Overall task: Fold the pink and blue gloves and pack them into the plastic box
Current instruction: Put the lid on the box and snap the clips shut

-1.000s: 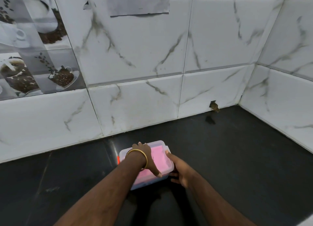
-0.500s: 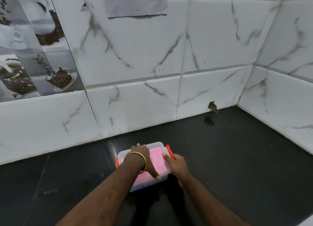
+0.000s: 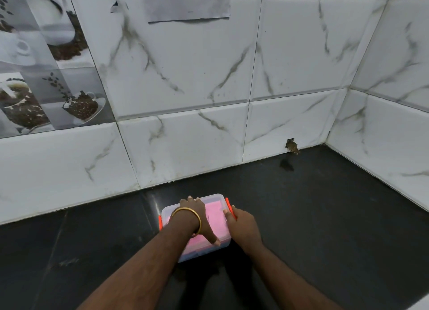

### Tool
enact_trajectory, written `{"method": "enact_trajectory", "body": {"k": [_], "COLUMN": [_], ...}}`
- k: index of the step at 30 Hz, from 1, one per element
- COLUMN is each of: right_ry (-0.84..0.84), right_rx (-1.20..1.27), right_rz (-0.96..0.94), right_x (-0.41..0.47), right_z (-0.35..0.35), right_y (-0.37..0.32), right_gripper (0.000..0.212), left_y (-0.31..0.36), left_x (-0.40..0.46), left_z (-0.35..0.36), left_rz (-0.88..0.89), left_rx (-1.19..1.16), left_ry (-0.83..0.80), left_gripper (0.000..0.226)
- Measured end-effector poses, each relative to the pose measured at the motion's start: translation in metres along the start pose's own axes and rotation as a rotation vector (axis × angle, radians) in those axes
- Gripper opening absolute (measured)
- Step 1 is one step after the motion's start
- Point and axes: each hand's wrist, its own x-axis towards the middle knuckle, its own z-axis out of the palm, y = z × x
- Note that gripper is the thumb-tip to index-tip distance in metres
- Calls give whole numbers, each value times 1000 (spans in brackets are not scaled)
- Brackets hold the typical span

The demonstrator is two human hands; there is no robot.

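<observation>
A clear plastic box (image 3: 216, 199) with its lid on sits on the black counter. Pink glove fabric (image 3: 217, 217) shows through the lid, and a strip of blue glove (image 3: 202, 254) shows low at the near side. Orange clips stand at the left end (image 3: 160, 221) and the right end (image 3: 228, 205). My left hand (image 3: 195, 214), with a gold bangle at the wrist, lies flat on the lid, thumb stretched toward the near right corner. My right hand (image 3: 241, 224) is against the box's right end, fingers on the orange clip.
The black counter (image 3: 325, 217) runs back to white marble-look wall tiles (image 3: 185, 77), with a corner wall on the right. A paper sheet with a QR code (image 3: 188, 1) hangs on the wall. A small hole (image 3: 292, 146) is in the tile near the corner.
My right hand has moved from the box's near right corner up along its right end onto the orange clip, which now stands raised. My left hand stays pressed on the lid.
</observation>
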Motion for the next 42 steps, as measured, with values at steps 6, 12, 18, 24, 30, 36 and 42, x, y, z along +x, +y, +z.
{"method": "enact_trajectory", "body": {"k": [6,12,18,24,30,36,42], "right_ry": [-84,-142,-174,-101,-112,-115,-109], "right_rx": [134,245,52,-34,-98,-120,-143], "right_rz": [-9,-23,-222,-252,-283,-297,-314], "right_x": [-5,-17,-37,-33,-14,13,50], "right_z": [-3,-22,-31,-34,-33,-24,-14], "right_y": [2,21,33,27,21,7,-12], "right_gripper": [29,92,95,69,68,68,64], "left_y": [-11,-45,-61,-57,-65,-78,-92], "left_x": [-5,-50,-90,-92,-79,-51,-17], "left_z": [13,79,120,115,108,94,75], "left_rz": [38,-153,-174,-162,-206,-208,-203], "left_rx": [-34,-381,-799,-854,-880,-941,-868], "left_ry": [96,494,611,624,607,659,723], "left_gripper": [146,138,84,70,68,64,44]}}
